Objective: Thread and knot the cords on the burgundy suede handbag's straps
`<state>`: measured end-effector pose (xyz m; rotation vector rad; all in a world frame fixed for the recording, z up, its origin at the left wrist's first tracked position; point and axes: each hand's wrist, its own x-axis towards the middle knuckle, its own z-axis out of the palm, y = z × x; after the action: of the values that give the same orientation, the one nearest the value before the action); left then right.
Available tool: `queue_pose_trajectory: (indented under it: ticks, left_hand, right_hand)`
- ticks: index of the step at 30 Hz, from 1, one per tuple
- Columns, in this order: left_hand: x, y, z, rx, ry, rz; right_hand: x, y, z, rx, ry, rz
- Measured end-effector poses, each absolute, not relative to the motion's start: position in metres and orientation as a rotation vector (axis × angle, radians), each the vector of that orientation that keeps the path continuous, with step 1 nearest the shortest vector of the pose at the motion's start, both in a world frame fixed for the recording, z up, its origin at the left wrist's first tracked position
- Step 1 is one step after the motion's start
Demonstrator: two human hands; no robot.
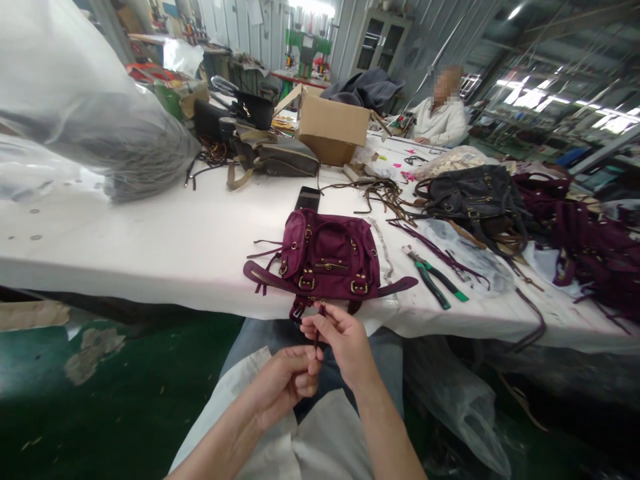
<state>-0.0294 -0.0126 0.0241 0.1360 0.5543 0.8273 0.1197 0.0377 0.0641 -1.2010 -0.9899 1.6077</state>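
The right hand (343,340) is pinching a thin maroon strap (321,312) between thumb and forefinger. Just beneath that grip, the left hand (287,381) is curling shut on the strap's lower end, so both grips are pressing on the same narrow strip. The two hands are touching, or nearly so. The strap is running upward from the grips to the underside of the maroon bag (325,257). The bag is lying directly above and beyond them, at the very edge of the tabletop (175,233), with its buckles and part of its lower flap overhanging.

The main risk, as I judge it, is that overhang. Any downward tug through the grips is pulling on a bag that is already sitting at the edge, and it could slide off into the lap. The strap is also slim and short between the two grips, so it could slip out of the pinch or twist. How it is fastened to the bag is hidden behind the fingers.

The green-handled pliers (435,277) are lying up and to the right of the grips, apart from the bag. A phone (307,198) is resting just beyond the bag. A sliding bag would probably not be dragging either one along.
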Motion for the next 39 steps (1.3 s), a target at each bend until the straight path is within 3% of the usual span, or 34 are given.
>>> queue_pose_trajectory:
  ticks: [20, 39]
  left_hand:
    - [-0.033, -0.027, 0.034, 0.208, 0.661, 0.884]
    - [-0.028, -0.031, 0.037, 0.317, 0.793, 0.924]
  right_hand:
    - [0.117, 0.057, 0.061, -1.243, -0.918, 1.673]
    - [0.107, 0.060, 0.060, -1.359, -0.793, 1.458]
